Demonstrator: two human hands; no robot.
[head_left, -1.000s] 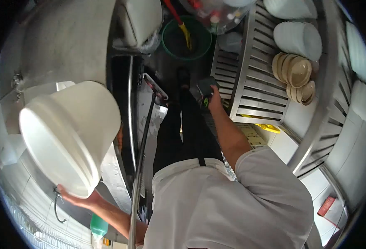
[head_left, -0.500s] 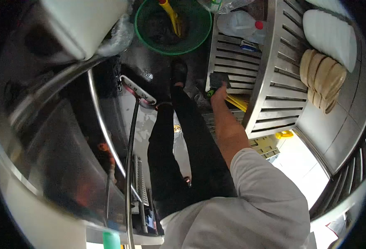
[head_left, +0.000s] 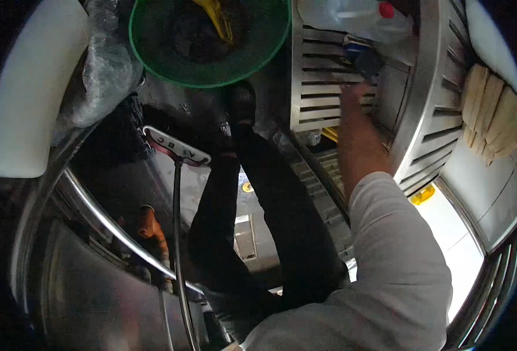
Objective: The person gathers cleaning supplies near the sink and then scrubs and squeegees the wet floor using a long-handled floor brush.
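My right hand point(head_left: 357, 93) was stretched over the slatted shelf point(head_left: 296, 88), the dark block point(head_left: 366, 63) right at its fingertips.
The block lay straight ahead of the fingers, its long side seeming to slant forward and left, though blur left me unsure. I could not tell how far the hand was open, nor whether it had hold of the block or only lay near it. My left hand was out of view, so the right was the nearer one seen. Just beyond the block sat a blue-and-white thing point(head_left: 355, 42), then a clear jug point(head_left: 340, 17). The upper shelf point(head_left: 419, 111) with tan bowls point(head_left: 488, 111) stood right of my hand; a green tub point(head_left: 211, 85) was to its left, well apart.
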